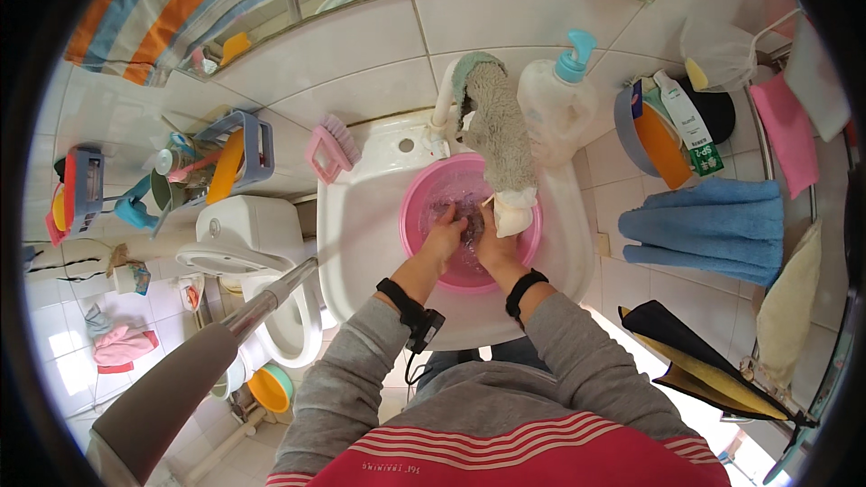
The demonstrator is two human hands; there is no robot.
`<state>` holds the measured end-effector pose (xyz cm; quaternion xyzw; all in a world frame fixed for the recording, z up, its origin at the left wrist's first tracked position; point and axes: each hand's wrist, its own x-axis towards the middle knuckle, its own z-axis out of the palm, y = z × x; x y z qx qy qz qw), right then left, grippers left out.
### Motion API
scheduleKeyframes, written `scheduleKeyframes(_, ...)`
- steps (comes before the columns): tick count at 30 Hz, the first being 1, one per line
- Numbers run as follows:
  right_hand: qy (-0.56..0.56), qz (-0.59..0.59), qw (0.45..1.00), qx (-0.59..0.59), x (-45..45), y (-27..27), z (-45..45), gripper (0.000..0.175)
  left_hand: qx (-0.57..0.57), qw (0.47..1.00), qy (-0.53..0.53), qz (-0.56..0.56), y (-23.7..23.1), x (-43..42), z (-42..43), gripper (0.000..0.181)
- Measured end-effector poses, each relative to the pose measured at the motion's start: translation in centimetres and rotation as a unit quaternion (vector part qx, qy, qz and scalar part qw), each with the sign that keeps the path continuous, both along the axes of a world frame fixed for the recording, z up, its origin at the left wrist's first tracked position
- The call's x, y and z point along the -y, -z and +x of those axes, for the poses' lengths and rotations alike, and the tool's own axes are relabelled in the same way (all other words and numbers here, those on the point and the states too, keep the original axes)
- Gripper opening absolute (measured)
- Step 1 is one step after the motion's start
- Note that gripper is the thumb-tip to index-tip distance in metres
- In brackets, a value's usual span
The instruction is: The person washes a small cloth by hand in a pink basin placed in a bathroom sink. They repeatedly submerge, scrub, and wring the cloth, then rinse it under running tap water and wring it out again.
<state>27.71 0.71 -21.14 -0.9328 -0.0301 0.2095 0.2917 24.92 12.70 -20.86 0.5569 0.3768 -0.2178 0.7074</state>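
Note:
Both of my hands are in a pink plastic basin (407, 233) that stands in the white washbasin (358, 243). My left hand (443, 241) dips its fingers into the bubbly water beside a dark wet mass (468, 211). Across from it, my right hand (496, 249) is partly covered by the white pouch (514, 213) on the tap's end. The dark mass lies between the hands; what it is I cannot make out. Water and the pouch hide fingertips, so any grip is unclear. Above the basin, a fuzzy grey-green cloth (499, 125) wraps the tap.
A pink scrubbing brush (331, 149) rests on the washbasin's back left corner. A pump bottle (558, 101) stands behind right. Blue towel (703, 230) and grey-blue wall holder (632, 128) are at right. A metal pole with grey handle (169, 385) crosses the left, before a toilet (291, 325).

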Motion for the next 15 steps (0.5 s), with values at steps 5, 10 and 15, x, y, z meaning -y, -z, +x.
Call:
scheduleKeyframes(5,0.202,0.366,0.856,-0.305,-0.6,-2.8,0.2,0.021,-0.095,0.968,-0.089,-0.214,-1.5,-0.6,1.0,0.037)
scheduleKeyframes(10,0.053,0.537,0.816,-0.207,-0.9,-7.2,-1.4,0.017,-0.032,0.948,-0.107,-0.299,-2.4,-1.0,1.0,0.029)
scheduleKeyframes(15,-0.054,0.465,0.882,-0.052,-1.2,-9.0,-1.4,0.013,-0.035,0.945,-0.116,-0.303,-2.9,-1.1,1.0,0.027)
